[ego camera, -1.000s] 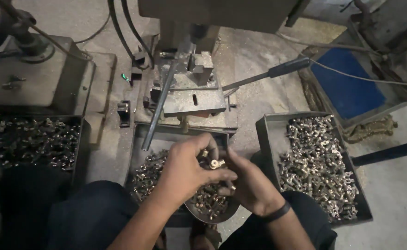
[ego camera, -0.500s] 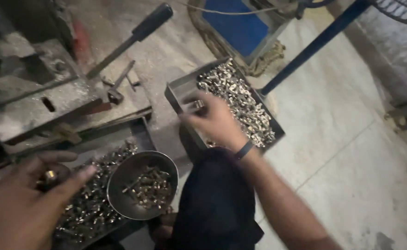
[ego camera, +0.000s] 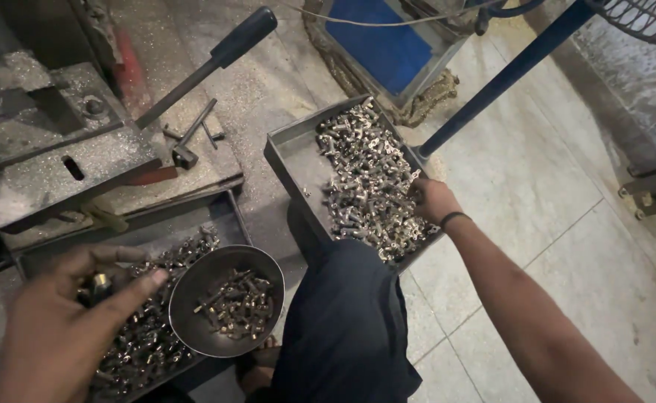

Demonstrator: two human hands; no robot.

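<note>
My left hand (ego camera: 59,321) hovers at the lower left over a tray of small metal parts (ego camera: 149,336) and pinches a small brass-coloured part (ego camera: 100,285) between its fingers. My right hand (ego camera: 432,200), with a dark band on the wrist, reaches into the grey metal tray (ego camera: 290,153) on the right and rests on its heap of shiny metal fittings (ego camera: 365,179). Whether it grips any of them is hidden. A round metal bowl (ego camera: 193,295) with a few parts stands between my knees.
A press machine bed (ego camera: 52,164) with a long black-handled lever (ego camera: 216,56) fills the upper left. A blue pad in a frame (ego camera: 380,41) and a blue metal bar (ego camera: 507,75) lie behind the right tray. My dark trouser leg (ego camera: 343,321) is in the middle.
My view has swung right from the press. My right hand left the bowl and reached further over the parts in the right tray. My left hand keeps hold of a small part.
</note>
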